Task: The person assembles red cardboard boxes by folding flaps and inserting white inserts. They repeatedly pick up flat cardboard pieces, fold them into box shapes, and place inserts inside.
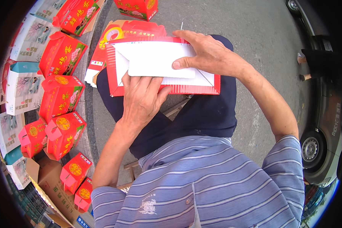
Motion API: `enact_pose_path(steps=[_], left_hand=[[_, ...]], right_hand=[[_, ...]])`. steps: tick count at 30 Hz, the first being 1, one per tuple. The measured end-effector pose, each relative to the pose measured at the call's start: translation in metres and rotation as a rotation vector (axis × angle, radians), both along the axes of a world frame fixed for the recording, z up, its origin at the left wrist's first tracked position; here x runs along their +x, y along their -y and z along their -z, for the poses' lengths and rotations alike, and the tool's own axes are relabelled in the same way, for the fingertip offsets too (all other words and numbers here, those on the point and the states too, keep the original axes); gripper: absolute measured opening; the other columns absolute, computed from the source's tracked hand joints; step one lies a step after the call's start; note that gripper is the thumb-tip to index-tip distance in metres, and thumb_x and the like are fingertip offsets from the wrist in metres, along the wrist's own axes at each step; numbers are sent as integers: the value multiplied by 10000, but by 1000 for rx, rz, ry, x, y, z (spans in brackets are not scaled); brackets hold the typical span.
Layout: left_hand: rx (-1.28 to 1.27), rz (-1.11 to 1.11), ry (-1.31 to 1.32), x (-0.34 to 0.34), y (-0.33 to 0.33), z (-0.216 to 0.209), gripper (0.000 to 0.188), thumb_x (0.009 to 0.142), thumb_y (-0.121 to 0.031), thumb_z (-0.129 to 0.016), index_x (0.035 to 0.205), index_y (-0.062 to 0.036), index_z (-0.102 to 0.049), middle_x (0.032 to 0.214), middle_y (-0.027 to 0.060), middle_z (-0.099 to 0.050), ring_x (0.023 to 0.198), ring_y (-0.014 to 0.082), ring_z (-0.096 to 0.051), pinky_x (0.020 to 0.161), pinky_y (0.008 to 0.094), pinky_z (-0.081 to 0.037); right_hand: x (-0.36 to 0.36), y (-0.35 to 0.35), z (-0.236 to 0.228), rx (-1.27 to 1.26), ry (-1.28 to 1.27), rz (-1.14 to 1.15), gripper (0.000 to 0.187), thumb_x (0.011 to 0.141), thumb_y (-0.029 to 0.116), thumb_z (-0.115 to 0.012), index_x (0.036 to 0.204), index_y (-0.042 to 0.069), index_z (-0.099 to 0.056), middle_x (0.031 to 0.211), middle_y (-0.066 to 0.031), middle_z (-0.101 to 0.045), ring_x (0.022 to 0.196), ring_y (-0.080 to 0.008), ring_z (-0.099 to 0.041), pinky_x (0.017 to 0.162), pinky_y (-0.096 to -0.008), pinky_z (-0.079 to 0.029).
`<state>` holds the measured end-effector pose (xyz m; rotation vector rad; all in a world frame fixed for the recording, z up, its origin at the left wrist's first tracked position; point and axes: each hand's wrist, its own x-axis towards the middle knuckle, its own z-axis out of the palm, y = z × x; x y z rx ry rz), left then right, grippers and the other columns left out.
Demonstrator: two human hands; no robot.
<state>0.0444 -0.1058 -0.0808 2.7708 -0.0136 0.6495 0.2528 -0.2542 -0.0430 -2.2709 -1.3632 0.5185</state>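
A red carton with a white inside lies across my lap, its inner side up. A white flap is folded over the middle of it. My left hand is at the carton's near edge, its thumb by the red rim and its fingertips hidden beneath the flap. With the thumb pressed on the flap, my right hand reaches over the far right part of the carton, fingers at the far red edge. Just beyond lie flat red carton blanks with a roll of yellow tape on them.
To the left stand several folded red gift cartons and white-and-teal cartons. A brown cardboard box is at the lower left. Another red carton stands ahead on the grey pavement. A parked vehicle and a person's legs are at right.
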Motion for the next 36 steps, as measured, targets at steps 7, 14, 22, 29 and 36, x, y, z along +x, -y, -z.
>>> enact_pose_path(steps=[7, 14, 22, 29, 36], left_hand=[[-96, 23, -8, -2, -7, 4, 491, 803, -239, -855, 1210, -10, -701, 1183, 110, -701, 1173, 312, -581, 976, 460, -383], [-60, 23, 0, -2, -5, -2, 547, 812, -230, -843, 1296, -30, -687, 1314, 114, -661, 1276, 319, -550, 1064, 475, -383], [2, -43, 64, -6, 8, 0, 525, 793, -171, -856, 1274, -32, -697, 1287, 103, -670, 1223, 319, -568, 1039, 441, -416], [-40, -88, 112, -8, 11, 5, 435, 771, -123, -867, 1165, -21, -715, 1215, 101, -687, 1128, 307, -593, 974, 416, -464], [-115, -67, 186, -13, 10, 10, 331, 749, -97, -869, 1036, -17, -724, 1155, 92, -712, 1057, 282, -654, 919, 396, -490]], right_hand=[[2, 2, 1, 61, -39, -11, 982, 791, 671, -798, 1516, 76, -506, 1383, -254, -627, 1255, -395, -641, 1058, -492, -536], [13, 8, -18, 21, -271, -93, 1078, 690, 731, -847, 1512, 115, -520, 1324, -234, -670, 1204, -365, -680, 1006, -465, -583], [13, 4, -24, -23, -211, -87, 1051, 714, 702, -854, 1495, 83, -521, 1253, -260, -696, 1072, -370, -735, 961, -449, -602], [15, -2, -19, -44, -181, -81, 1117, 654, 726, -874, 1502, 91, -522, 1269, -254, -692, 1117, -382, -721, 978, -462, -593], [26, 7, -20, 59, -246, -33, 1031, 667, 714, -867, 1466, 123, -591, 1378, -251, -648, 1307, -399, -617, 1110, -517, -501]])
